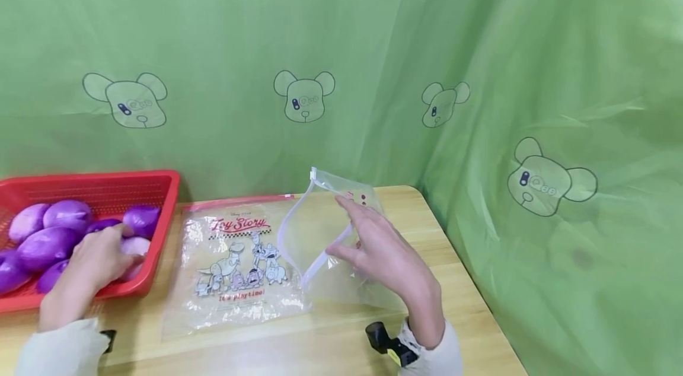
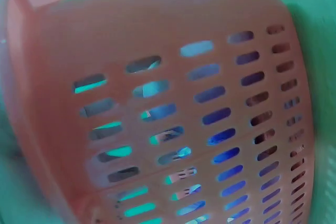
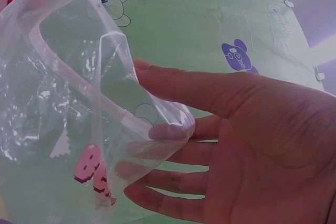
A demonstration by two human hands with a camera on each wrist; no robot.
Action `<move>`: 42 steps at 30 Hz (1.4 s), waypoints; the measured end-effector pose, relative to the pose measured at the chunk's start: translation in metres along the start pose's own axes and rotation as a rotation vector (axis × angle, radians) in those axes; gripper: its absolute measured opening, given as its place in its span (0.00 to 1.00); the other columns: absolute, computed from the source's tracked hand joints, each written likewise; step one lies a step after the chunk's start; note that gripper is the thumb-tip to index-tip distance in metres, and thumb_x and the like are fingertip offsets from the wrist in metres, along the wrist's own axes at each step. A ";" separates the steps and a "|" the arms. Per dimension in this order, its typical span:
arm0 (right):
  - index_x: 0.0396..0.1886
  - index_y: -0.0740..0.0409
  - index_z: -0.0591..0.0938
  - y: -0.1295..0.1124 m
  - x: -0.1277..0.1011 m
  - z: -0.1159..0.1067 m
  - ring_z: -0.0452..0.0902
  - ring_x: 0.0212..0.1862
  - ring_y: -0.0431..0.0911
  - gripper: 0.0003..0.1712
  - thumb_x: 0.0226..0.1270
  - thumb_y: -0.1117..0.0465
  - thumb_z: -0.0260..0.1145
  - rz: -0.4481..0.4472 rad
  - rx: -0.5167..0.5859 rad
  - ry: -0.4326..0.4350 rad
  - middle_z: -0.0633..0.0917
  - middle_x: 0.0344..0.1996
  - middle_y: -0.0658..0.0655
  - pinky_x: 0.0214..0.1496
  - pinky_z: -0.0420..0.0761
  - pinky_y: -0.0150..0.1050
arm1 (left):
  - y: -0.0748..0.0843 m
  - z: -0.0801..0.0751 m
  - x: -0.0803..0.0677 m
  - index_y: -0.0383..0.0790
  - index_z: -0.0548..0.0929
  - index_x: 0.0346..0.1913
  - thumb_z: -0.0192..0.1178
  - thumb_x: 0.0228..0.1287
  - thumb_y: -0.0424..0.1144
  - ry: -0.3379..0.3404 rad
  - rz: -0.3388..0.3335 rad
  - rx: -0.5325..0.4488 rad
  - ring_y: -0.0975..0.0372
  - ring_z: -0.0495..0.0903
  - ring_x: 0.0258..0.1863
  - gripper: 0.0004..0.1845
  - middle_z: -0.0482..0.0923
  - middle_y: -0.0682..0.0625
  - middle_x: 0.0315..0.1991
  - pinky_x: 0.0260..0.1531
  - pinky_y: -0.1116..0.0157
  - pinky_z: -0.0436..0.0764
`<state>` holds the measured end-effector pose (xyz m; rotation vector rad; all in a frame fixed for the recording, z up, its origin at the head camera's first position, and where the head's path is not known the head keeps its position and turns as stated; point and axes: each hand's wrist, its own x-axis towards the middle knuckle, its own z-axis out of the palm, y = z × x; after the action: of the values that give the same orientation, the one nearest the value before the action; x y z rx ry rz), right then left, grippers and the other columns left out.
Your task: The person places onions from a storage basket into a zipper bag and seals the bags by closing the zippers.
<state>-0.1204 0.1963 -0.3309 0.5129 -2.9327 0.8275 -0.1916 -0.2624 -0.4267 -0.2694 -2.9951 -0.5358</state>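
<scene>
The right hand [image 1: 381, 245] holds a clear zip bag [image 1: 325, 233] up off the wooden worktop [image 1: 341, 346] near its right end. The fingers [image 3: 173, 90] are slightly bent, with the thumb on one side of the bag's open mouth and the other fingers behind the plastic, so the edge is pinched and the white zip strip gapes toward the left. The bag stands tilted, its lower part resting on the worktop, and pink print shows on its side in the right wrist view.

The left hand [image 1: 101, 260] lies inside a red basket [image 1: 160, 198] at the left end of the worktop, curled over a purple plush fruit [image 1: 133, 245] among several others like it; whether it truly grips the fruit cannot be told. The left wrist view shows only the slotted wall of the basket, close up and blurred.

Between basket and raised bag, a second clear bag with cartoon print [image 1: 240, 260] lies flat on the worktop. A green cloth with bear outlines [image 1: 304, 97] hangs behind and to the right.
</scene>
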 end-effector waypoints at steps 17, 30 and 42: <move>0.78 0.56 0.59 -0.003 -0.001 0.002 0.57 0.75 0.55 0.50 0.62 0.48 0.73 0.005 -0.057 0.015 0.63 0.75 0.59 0.75 0.58 0.52 | 0.029 -0.007 -0.023 0.22 0.74 0.57 0.73 0.54 0.40 0.334 -0.077 -0.132 0.27 0.74 0.42 0.33 0.76 0.22 0.47 0.34 0.34 0.72; 0.78 0.56 0.59 -0.002 0.000 0.003 0.60 0.74 0.54 0.49 0.63 0.48 0.73 -0.006 -0.045 0.015 0.64 0.75 0.58 0.75 0.60 0.52 | 0.044 -0.009 -0.021 0.37 0.72 0.68 0.63 0.62 0.29 0.477 0.000 -0.272 0.29 0.66 0.54 0.30 0.64 0.23 0.58 0.44 0.31 0.65; 0.78 0.56 0.59 -0.002 0.001 0.004 0.60 0.74 0.56 0.50 0.63 0.47 0.73 -0.007 -0.054 0.011 0.64 0.75 0.58 0.75 0.59 0.53 | 0.068 -0.019 -0.026 0.36 0.75 0.63 0.70 0.57 0.32 0.517 0.029 -0.294 0.37 0.69 0.55 0.29 0.70 0.31 0.57 0.46 0.35 0.67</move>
<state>-0.1205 0.1922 -0.3336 0.5133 -2.9317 0.7463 -0.1527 -0.2106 -0.3890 -0.1611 -2.4091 -0.8874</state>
